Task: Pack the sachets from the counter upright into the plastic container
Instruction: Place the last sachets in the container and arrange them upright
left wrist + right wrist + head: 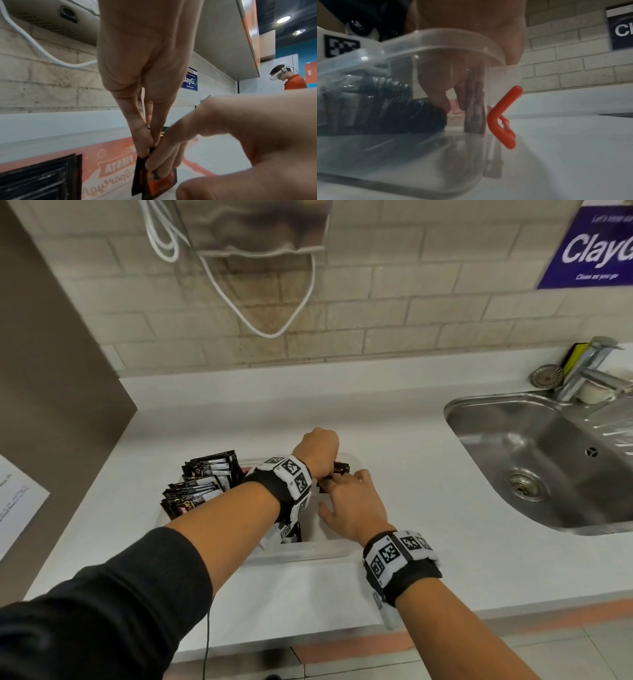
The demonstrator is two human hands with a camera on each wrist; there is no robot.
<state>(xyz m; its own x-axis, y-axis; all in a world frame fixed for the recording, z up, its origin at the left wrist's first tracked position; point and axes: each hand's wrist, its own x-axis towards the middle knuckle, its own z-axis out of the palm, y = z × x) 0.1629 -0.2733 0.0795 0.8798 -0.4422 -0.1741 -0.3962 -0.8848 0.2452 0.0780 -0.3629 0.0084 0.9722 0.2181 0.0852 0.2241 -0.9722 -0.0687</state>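
nearest on the white counter (428, 460), a clear plastic container (308, 551) with an orange latch (503, 116) at its right end. over its right half, right hand (352, 505), fingers bent down, pressing on two dark sachets (154, 178) standing upright inside. just beyond, left hand (320, 451), reached across, fingertips (142, 147) pinching the top edges of the same sachets. at the container's far left, rows of black sachets (202, 484) packed upright. farther right, a steel sink (548, 463); behind, a brick wall with a blue sign (592, 248).
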